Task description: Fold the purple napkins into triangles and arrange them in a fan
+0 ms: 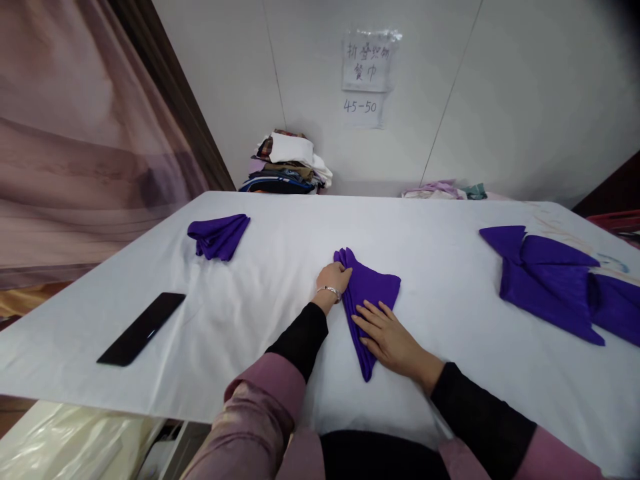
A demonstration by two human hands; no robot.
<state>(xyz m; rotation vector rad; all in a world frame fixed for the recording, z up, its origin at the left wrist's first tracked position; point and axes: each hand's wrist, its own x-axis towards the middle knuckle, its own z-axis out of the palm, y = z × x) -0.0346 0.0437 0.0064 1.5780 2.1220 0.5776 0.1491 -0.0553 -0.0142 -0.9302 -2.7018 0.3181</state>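
Note:
A purple cloth napkin lies in front of me on the white-covered table, gathered in pleats along its left edge and narrowing to a point toward me. My left hand pinches the pleats near the far left end, thumb and fingers closed on the cloth. Lower down, my right hand rests flat on the napkin with its fingers spread. A bracelet circles my left wrist.
Another pleated purple napkin lies at the back left, with a black phone-like slab nearer me. More purple napkins lie at the right. Stacked clothes stand beyond the table's far edge, below handwritten paper signs.

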